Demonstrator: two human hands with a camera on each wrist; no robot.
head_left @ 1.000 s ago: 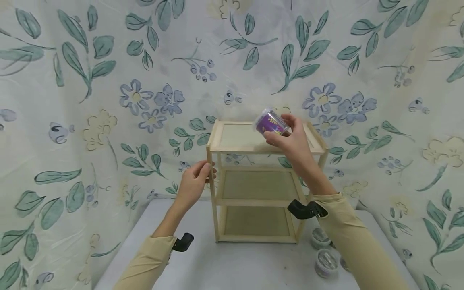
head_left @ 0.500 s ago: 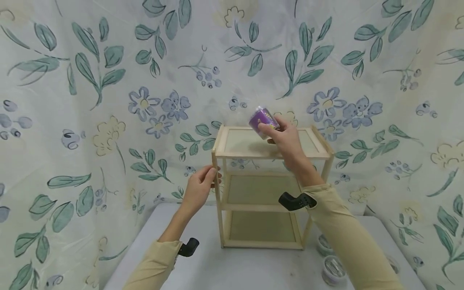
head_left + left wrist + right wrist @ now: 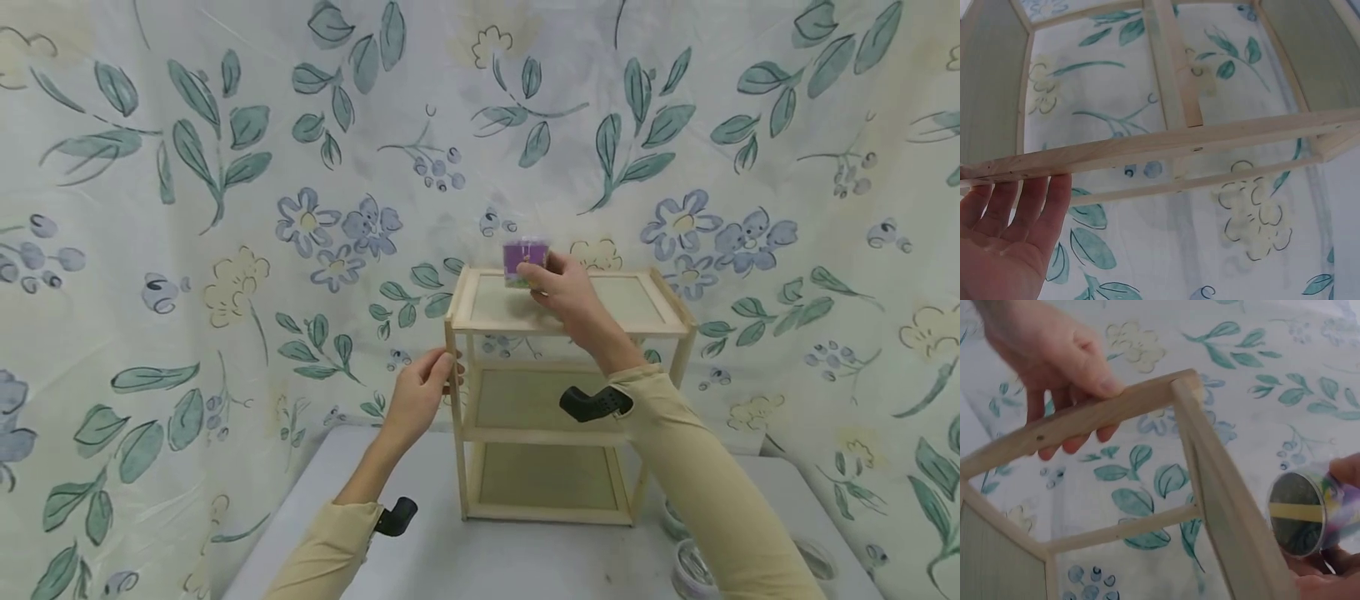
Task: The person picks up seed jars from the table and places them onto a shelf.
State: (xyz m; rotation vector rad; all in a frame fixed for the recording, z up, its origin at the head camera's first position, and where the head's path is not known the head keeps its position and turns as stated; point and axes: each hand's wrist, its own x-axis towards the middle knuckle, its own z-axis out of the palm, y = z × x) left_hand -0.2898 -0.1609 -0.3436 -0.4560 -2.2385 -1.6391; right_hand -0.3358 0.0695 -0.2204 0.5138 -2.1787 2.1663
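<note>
A three-tier wooden shelf rack point(image 3: 547, 435) stands upright on the table. My left hand point(image 3: 420, 392) grips its left front post point(image 3: 456, 433), thumb in front and fingers behind; in the left wrist view, the fingers point(image 3: 1035, 206) bend behind the wood. Over the left part of the top board point(image 3: 622, 298), my right hand point(image 3: 573, 300) holds a small cylindrical tub point(image 3: 516, 254) with a purple label and clear rim. The tub looks upright in the head view. In the right wrist view, the dark base of the tub point(image 3: 1291, 528), crossed by a yellow strip, shows beside the rack.
Several clear-lidded tubs point(image 3: 692, 568) stand at the table's right side, partly hidden by my right sleeve point(image 3: 697, 467). The white table point(image 3: 540, 558) extends around the rack. Behind it hangs a floral cloth point(image 3: 480, 108).
My right hand has moved left over the top board and turned the tub from tilted to upright. The left hand keeps its grip on the post. The head view has shifted slightly.
</note>
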